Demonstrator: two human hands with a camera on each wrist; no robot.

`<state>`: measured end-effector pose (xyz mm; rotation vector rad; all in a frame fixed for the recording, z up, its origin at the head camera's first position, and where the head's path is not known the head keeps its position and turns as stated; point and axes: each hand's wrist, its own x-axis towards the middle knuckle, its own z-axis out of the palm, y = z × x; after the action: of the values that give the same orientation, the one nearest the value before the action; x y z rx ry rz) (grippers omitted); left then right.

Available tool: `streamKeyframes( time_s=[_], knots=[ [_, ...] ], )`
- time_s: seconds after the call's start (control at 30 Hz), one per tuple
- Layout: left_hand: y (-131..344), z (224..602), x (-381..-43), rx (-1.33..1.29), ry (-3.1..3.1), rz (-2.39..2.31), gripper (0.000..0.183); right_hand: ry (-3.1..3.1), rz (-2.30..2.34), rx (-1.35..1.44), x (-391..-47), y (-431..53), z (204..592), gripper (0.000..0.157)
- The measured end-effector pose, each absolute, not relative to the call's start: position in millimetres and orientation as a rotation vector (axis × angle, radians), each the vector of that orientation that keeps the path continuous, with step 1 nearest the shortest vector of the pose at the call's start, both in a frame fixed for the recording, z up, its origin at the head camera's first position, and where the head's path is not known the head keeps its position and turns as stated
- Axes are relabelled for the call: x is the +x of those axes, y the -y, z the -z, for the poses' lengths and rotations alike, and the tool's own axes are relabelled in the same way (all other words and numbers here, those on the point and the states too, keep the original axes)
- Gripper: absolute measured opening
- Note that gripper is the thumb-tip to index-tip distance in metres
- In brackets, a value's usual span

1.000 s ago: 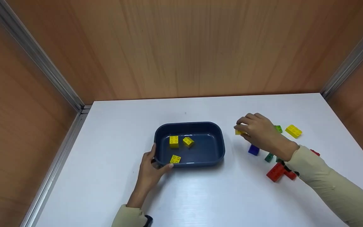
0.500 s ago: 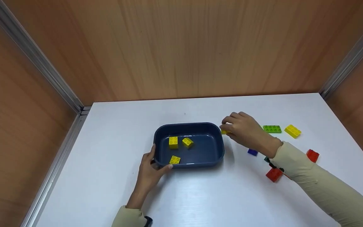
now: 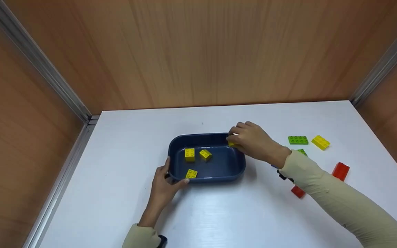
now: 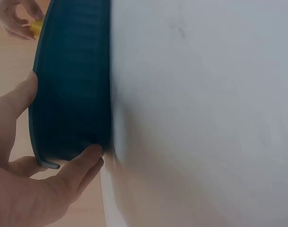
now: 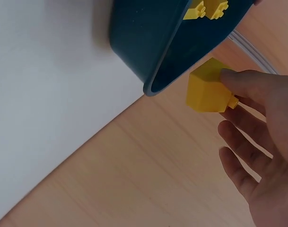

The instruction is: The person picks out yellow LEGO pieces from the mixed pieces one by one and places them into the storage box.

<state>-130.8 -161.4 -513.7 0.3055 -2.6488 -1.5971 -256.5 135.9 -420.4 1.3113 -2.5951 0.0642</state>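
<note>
A dark blue tray [image 3: 209, 179] stands on the table with several yellow bricks in it, among them one yellow brick [image 3: 190, 155] near its left side. My left hand [image 3: 164, 187] grips the tray's left front corner. Its thumb lies on the rim and the fingers reach round the end, as the left wrist view shows. Over the tray's back right corner, my right hand [image 3: 255, 143] pinches another yellow brick [image 5: 207, 90] between thumb and fingertips. In the right wrist view this brick is held clear of the tray wall [image 5: 139, 42].
Right of the tray lie a green brick [image 3: 298, 140], a yellow brick [image 3: 321, 142] and a red brick [image 3: 340, 171]. Another red brick [image 3: 298, 191] is partly under the right sleeve [image 3: 336, 193]. Wooden panels [image 3: 202, 51] enclose the white table [image 3: 133, 137].
My right hand has carried the yellow brick leftward from the loose bricks to above the tray's right end. The left hand and the tray have stayed put.
</note>
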Motion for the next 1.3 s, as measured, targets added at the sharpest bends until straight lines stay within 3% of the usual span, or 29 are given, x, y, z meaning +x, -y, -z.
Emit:
streamKeyframes(
  time_s=[1.3],
  knots=[
    [160.6, 512.1, -129.1, 0.332, 2.633, 1.605, 0.103, 2.746, 0.031, 1.440, -283.1, -90.4, 432.6, 0.021]
  ],
)
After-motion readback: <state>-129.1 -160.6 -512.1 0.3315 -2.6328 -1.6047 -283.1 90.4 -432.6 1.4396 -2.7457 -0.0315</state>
